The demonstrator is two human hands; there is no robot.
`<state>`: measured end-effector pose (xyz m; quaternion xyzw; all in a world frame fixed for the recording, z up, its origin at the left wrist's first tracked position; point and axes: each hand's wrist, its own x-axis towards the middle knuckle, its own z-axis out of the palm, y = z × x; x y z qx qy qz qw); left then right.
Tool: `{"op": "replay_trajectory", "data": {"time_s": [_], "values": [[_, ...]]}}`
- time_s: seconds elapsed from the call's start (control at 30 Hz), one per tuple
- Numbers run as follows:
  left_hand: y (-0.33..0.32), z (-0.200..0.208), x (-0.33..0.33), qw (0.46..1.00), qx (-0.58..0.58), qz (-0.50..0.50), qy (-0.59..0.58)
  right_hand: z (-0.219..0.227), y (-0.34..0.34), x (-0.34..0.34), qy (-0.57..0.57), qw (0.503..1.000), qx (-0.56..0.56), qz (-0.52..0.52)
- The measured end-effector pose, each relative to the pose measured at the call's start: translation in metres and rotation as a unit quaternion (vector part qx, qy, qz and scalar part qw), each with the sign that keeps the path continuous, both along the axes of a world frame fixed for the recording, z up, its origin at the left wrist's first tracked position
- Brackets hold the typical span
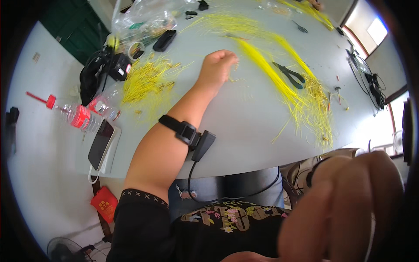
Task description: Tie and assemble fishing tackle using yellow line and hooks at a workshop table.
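Note:
My left hand [217,67] is over the table, its fingers pinched on a thin yellowish strand [237,80] whose end dangles below. My right hand [345,205] is raised very close at the lower right, large and blurred, with the fingers curled together. What it holds, if anything, is hidden. To the right of my left hand lies a long bundle of bright yellow threads [262,61]. Dark-handled pliers [290,75] rest across the gap beside it. Further right, yellow strands with brownish-gold ends [321,94] form another bunch. A loose pile of similar strands [146,81] lies left of my forearm.
At the left edge are a phone [101,144], a bottle with a red label [80,117], a black box-shaped device [118,66] and a tape roll [136,50]. Clear plastic bags [144,19] lie behind. Small scissors [300,27] and black cables [373,85] sit toward the far right.

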<state>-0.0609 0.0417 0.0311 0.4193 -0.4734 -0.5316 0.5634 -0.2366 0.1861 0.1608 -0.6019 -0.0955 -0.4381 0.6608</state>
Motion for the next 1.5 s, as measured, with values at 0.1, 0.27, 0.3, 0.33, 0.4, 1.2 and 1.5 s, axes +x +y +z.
{"op": "replay_trajectory", "data": {"time_s": [0.1, 0.27, 0.3, 0.33, 0.4, 1.2, 1.5], "values": [[-0.001, -0.003, -0.005, 1.000, -0.013, 0.000, -0.009, -0.004, 0.010, 0.044, 0.006, 0.999, -0.013, -0.045], [-0.008, -0.015, 0.004, 0.999, -0.036, 0.004, -0.002, -0.013, 0.024, 0.026, 0.004, 0.992, -0.041, -0.120], [-0.010, -0.017, 0.003, 0.999, -0.032, -0.003, -0.005, -0.017, 0.024, 0.014, 0.006, 0.989, -0.050, -0.141], [-0.004, -0.006, 0.005, 0.999, -0.036, -0.005, -0.016, -0.019, 0.040, -0.015, -0.001, 0.985, -0.066, -0.157], [-0.002, 0.001, 0.003, 0.999, -0.028, -0.012, -0.011, -0.030, 0.054, -0.055, 0.000, 0.976, -0.090, -0.199], [0.004, -0.011, 0.012, 0.998, -0.021, -0.047, 0.020, -0.029, -0.048, 0.001, -0.066, 0.624, -0.358, -0.691], [0.000, -0.005, -0.001, 0.996, 0.021, -0.084, 0.012, -0.114, -0.152, 0.002, 0.316, 0.857, 0.156, -0.376]]}}
